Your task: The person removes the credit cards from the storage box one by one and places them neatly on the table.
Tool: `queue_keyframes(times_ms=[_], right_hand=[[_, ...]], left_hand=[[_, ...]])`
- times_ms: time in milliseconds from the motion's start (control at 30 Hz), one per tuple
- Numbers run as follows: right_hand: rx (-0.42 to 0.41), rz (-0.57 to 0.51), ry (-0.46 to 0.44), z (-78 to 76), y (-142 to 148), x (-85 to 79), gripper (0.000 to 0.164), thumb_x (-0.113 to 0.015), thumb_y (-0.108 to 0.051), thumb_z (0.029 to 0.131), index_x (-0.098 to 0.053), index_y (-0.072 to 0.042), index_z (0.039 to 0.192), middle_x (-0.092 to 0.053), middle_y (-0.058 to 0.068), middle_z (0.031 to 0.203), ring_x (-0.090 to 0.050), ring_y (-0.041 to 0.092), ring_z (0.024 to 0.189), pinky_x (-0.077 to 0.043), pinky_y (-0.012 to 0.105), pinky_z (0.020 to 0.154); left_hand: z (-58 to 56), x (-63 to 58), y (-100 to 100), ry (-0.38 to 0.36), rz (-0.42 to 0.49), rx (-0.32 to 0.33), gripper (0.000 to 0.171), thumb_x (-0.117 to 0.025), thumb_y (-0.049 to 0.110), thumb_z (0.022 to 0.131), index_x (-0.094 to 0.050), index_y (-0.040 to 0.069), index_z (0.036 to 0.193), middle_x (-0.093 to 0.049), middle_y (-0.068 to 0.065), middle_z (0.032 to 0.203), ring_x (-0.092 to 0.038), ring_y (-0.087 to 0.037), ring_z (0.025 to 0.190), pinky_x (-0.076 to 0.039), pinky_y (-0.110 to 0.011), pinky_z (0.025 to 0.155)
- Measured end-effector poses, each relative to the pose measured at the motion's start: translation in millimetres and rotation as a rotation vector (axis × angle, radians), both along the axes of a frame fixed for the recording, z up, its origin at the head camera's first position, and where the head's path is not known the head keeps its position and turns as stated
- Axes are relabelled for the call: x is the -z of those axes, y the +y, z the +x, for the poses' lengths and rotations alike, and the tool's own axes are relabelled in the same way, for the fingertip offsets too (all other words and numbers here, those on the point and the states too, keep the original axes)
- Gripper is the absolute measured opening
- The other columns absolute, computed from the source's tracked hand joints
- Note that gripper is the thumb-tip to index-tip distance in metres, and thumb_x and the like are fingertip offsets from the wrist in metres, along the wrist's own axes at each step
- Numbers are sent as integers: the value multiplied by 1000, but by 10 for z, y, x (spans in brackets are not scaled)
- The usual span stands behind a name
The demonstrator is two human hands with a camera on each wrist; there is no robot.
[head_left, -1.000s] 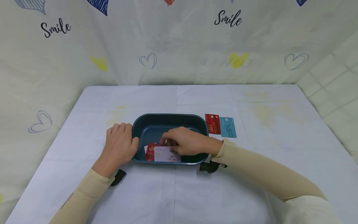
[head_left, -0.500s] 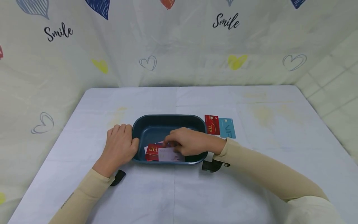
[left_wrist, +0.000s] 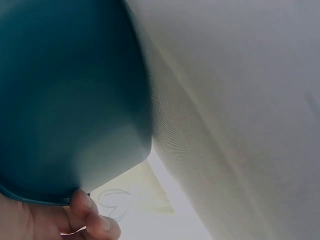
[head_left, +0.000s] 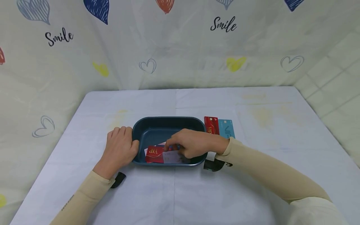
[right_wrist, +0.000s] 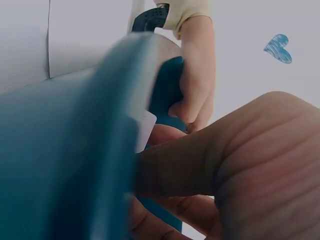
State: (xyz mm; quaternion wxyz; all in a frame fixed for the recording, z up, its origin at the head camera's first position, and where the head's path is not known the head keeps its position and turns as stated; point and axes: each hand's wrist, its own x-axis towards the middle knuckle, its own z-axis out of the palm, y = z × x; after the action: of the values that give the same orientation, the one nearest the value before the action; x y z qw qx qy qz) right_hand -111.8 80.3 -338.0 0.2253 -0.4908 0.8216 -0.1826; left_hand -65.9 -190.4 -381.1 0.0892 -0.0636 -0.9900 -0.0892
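A dark teal tray (head_left: 168,118) with raised sides stands on the white-covered table. My left hand (head_left: 120,150) grips its left rim; in the left wrist view the fingertips (left_wrist: 98,223) curl under the rim. Inside the tray, my right hand (head_left: 194,143) pinches a pale plastic card (head_left: 170,157), which covers part of a red VIP card (head_left: 154,154). Edges of other cards show beneath the red one. In the right wrist view the tray's wall hides most of the pale card (right_wrist: 145,131) and some of the fingertips.
To the tray's right lie a red VIP card (head_left: 211,124) and a teal VIP card (head_left: 226,127), side by side; my right wrist covers their near ends. A patterned cloth (head_left: 185,40) hangs behind the table's far edge.
My right hand has drawn the pale card to the right across the tray, exposing more of the red card. My left hand keeps its grip. The head view has tilted up slightly.
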Motion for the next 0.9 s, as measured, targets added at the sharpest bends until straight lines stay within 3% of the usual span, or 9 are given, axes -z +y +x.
queue_keyframes(times_ms=[600, 733, 900], right_hand=[[66, -42, 70, 79, 126, -92, 57, -53, 3, 85, -53, -28, 133, -61, -8, 97, -54, 7, 87, -48, 22, 71], [73, -85, 65, 85, 180, -107, 55, -52, 3, 85, -54, -27, 131, -62, -7, 91, -55, 6, 77, -48, 21, 67], [103, -154, 36, 88, 256, -120, 48, -61, -4, 87, -53, -24, 130, -65, -5, 89, -60, 1, 65, -51, 19, 68]], left_hand=[[13, 10, 16, -5, -6, 0, 17, -44, 20, 86, -47, 4, 83, -45, -9, 75, -39, -26, 79, -30, -41, 75], [11, 18, 15, 5, -2, 1, 17, -44, 20, 86, -46, 5, 81, -45, -9, 74, -39, -26, 78, -30, -40, 74], [13, 19, 22, 11, 4, 1, 17, -43, 21, 86, -46, 4, 81, -46, -9, 75, -39, -27, 78, -31, -41, 74]])
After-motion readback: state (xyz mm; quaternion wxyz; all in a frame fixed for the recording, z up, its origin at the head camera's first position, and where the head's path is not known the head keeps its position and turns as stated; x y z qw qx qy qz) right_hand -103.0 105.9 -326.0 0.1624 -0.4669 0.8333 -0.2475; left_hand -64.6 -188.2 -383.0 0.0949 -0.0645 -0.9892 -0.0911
